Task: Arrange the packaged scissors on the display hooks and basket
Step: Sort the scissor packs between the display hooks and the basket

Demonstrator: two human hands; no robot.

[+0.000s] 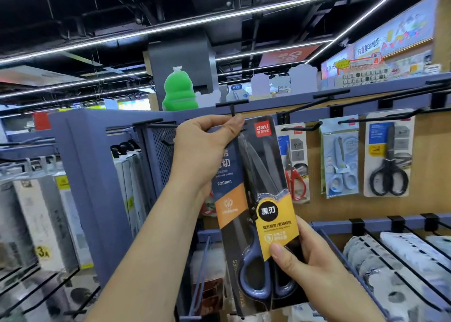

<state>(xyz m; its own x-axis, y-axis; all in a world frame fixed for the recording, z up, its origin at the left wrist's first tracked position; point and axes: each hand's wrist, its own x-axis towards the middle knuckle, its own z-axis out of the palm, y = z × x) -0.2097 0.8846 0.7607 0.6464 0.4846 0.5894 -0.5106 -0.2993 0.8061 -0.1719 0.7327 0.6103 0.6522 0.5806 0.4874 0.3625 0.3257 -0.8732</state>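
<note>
I hold a dark card pack of blue-handled scissors (253, 194) up at the black wire hook (233, 110).
My left hand (203, 148) pinches the pack's top edge just under the hook, near the top left corner of the wooden display board (341, 207); my right hand (310, 260) grips its lower right edge, thumb on the yellow label (275, 226).

Bright ceiling strip lights (219, 16), wide-angle edge warping, perhaps slight motion blur.
</note>
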